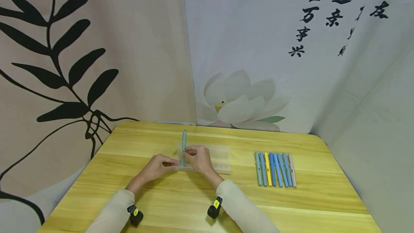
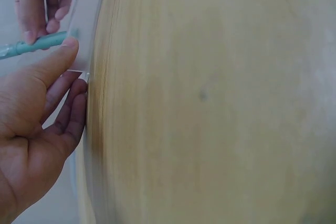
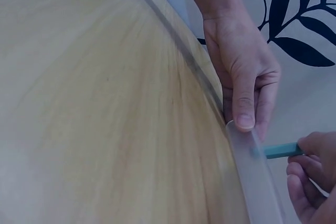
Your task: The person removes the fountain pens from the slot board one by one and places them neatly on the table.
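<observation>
A translucent plastic pouch (image 1: 221,156) lies on the table, with a folded strip along its near edge. My left hand (image 1: 157,168) pinches the left end of that strip, thumb on top and fingers beneath, as the right wrist view shows. With thumb and fingers, my right hand (image 1: 199,158) holds a teal pen (image 1: 184,141). The pen lies across the pouch near its left side, its far end pointing away from me. In the right wrist view, the pen's (image 3: 282,150) near end passes into the frosted strip (image 3: 249,182) and shows only faintly.
To the right, a row of several pens (image 1: 275,170) lies side by side, in green, blue, yellow and grey. The wooden table (image 1: 194,208) meets a curtain (image 1: 148,64) printed with leaves, a lotus and writing at its back edge.
</observation>
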The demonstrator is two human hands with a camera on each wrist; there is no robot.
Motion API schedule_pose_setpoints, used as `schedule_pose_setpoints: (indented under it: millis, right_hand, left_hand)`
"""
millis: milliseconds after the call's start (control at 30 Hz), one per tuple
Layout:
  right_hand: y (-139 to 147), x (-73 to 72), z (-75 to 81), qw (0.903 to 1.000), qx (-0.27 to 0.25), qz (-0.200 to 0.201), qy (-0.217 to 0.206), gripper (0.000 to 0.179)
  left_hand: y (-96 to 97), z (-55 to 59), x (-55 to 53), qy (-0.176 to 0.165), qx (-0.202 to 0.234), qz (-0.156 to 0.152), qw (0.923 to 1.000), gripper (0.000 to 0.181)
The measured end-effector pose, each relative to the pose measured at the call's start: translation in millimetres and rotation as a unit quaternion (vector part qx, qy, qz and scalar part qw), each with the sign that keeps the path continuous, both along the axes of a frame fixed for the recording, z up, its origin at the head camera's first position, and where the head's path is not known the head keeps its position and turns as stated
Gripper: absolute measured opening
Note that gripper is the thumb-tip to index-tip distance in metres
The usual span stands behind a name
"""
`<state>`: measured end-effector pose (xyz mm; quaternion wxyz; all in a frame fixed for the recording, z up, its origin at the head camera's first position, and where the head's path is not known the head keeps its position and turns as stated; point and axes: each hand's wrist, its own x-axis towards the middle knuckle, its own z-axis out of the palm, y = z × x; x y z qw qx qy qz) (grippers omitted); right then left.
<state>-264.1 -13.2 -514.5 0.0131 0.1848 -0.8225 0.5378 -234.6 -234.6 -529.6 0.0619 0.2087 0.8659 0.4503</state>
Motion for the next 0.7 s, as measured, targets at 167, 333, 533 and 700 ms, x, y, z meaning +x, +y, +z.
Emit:
schedule_pose_setpoints:
  millis: [167, 333, 533, 700]
  right_hand:
    - [1, -0.9, 4.8, 0.9997, -0.006, -0.005, 0.023, 0.022]
    - [6, -0.7, 9.9, 0.9992, -0.016, -0.007, 0.036, 0.024]
    - [14, 1.5, 15.5, 0.9991, -0.014, -0.007, 0.038, 0.026]
    - [23, 3.9, 19.8, 0.9992, -0.014, -0.008, 0.036, 0.027]
  left_hand:
    - [0.1, -0.1, -0.2, 0.001, 0.001, 0.000, 1.0000, 0.030]
    - [1.0, 0.3, -0.5, 0.001, 0.001, 0.001, 1.0000, 0.030]
    - [2.4, -0.5, -1.4, 0.001, 0.002, 0.001, 1.0000, 0.031]
    - [0.5, -0.2, -0.9, 0.012, -0.001, 0.001, 0.9999, 0.033]
